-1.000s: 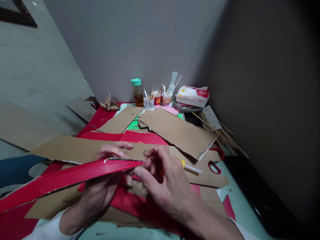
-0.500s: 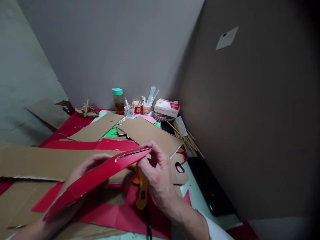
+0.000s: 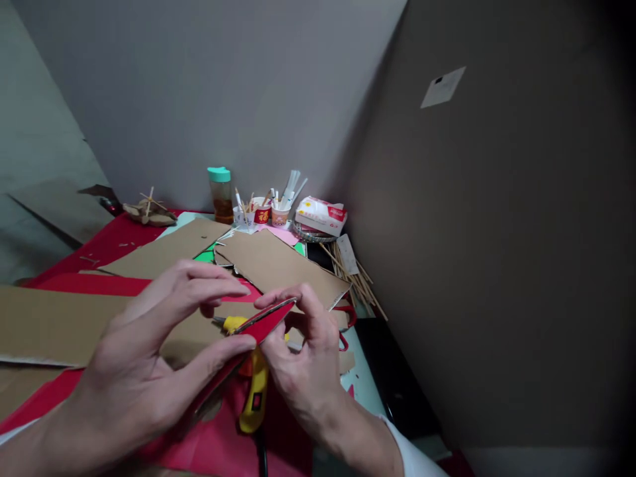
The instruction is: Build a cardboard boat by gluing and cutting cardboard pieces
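Observation:
A red-faced cardboard strip with a torn brown edge is in front of me, its near end running down behind my left hand. My right hand pinches the pointed far end between thumb and fingers. On the strip's red face rests the thumb of my left hand, while its other fingers stretch out above, apart from the strip. Below the strip lies a yellow hot glue gun with a dark nozzle and a black cord, partly hidden by the strip and my right hand.
Flat cardboard pieces and red sheets cover much of the table. Red-handled scissors lie right of my hand. At the back stand a teal-lidded bottle, several cups of sticks and a tissue pack. Wooden sticks lie rightward.
My left hand has come from behind the strip to its near side, thumb on the red face and fingers lifted. My right hand keeps its pinch. The view has shifted slightly right.

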The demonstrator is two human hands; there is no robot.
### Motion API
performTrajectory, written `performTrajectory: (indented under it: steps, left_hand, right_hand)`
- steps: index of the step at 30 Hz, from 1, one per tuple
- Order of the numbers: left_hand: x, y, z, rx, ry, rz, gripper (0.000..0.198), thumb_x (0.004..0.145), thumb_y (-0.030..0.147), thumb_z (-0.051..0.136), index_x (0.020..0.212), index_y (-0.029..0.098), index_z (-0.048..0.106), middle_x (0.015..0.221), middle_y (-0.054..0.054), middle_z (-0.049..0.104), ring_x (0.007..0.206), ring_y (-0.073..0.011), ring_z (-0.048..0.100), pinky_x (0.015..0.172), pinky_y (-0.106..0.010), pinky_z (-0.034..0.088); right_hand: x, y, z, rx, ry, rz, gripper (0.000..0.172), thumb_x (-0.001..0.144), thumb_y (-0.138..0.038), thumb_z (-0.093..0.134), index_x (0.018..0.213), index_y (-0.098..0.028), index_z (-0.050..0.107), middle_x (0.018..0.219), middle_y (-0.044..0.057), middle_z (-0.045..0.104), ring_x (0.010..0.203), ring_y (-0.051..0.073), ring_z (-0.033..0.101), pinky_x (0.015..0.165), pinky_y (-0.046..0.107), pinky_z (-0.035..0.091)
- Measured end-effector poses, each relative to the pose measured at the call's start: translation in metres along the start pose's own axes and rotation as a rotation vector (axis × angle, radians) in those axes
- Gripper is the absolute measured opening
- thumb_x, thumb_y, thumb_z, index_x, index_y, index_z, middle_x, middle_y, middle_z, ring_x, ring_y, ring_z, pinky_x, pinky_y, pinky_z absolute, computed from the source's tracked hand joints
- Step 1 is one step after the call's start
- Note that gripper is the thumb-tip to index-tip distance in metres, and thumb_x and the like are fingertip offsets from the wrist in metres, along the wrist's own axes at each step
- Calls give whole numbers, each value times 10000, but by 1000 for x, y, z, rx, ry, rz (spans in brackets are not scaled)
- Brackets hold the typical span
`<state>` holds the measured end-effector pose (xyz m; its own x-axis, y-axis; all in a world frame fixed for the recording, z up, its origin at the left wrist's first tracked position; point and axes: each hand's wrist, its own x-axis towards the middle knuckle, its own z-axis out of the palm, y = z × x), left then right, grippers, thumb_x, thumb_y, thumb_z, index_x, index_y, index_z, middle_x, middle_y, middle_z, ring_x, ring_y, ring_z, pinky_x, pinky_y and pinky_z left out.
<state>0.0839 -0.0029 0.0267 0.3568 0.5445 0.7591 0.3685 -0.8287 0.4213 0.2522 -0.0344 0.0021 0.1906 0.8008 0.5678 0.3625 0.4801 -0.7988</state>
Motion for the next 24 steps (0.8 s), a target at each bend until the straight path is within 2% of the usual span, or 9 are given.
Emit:
performTrajectory:
  steps: [4, 8, 11, 15, 17, 19, 22, 24]
  left_hand:
    - [-5, 3, 3, -72, -73, 2, 353, 873, 177, 717, 1208, 266, 647, 1128, -35, 648, 1102, -199, 618, 919, -300, 523]
    - [-11, 8, 3, -49, -98, -12, 369, 887, 137, 680, 1238, 249, 655, 1134, -33, 671, 1056, -181, 641, 855, -292, 548]
    - [-10, 11, 5, -25, -44, -12, 317, 898, 87, 634, 1183, 215, 685, 1060, -39, 709, 1006, -192, 663, 811, -329, 559]
    - [-13, 10, 5, 86, 92, 17, 236, 892, 100, 661, 1074, 250, 673, 918, 5, 663, 860, -155, 626, 692, -321, 501]
    - [-18, 6, 2, 177, 100, 63, 263, 875, 113, 694, 1090, 260, 653, 921, 16, 622, 799, -144, 580, 673, -331, 469]
    - [-25, 2, -1, 261, 33, 149, 271, 882, 97, 673, 1107, 248, 656, 963, 4, 626, 792, -147, 569, 673, -351, 456]
    - [-39, 0, -4, 356, -47, 285, 227, 896, 99, 635, 1053, 252, 694, 1065, -22, 690, 891, -187, 625, 726, -398, 464]
    - [-51, 1, -2, 334, -19, 291, 246, 881, 129, 656, 1051, 293, 725, 1115, -4, 727, 935, -215, 662, 792, -433, 481]
  right_hand:
    - [-8, 4, 1, 34, 38, 35, 121, 769, -135, 518, 862, -214, 518, 793, 9, 637, 607, 128, 610, 526, 256, 523]
    - [-12, 11, 1, 57, 43, -68, 261, 814, -98, 553, 1039, -228, 539, 897, 11, 640, 717, 127, 631, 584, 246, 547]
    - [-12, 12, 0, -16, 21, -210, 278, 883, -106, 577, 1129, -234, 591, 910, 15, 651, 740, 134, 607, 639, 278, 545]
    - [-11, 8, -1, -23, -13, -305, 224, 922, -87, 582, 1109, -207, 613, 875, 17, 669, 742, 138, 598, 676, 303, 517]
    - [-11, 5, -2, -41, -17, -326, 197, 914, -74, 586, 1073, -186, 614, 857, 21, 667, 743, 141, 587, 688, 314, 500]
    - [-12, 2, -3, -69, -16, -343, 159, 904, -76, 586, 1023, -178, 613, 833, 18, 657, 750, 145, 579, 711, 329, 485]
    - [-13, -2, -3, -75, 1, -359, 159, 897, -73, 572, 1003, -185, 616, 853, 17, 669, 772, 148, 591, 744, 346, 477]
    - [-14, -3, -3, -42, 10, -367, 194, 897, -61, 565, 1030, -188, 627, 873, 22, 688, 774, 151, 609, 739, 349, 483]
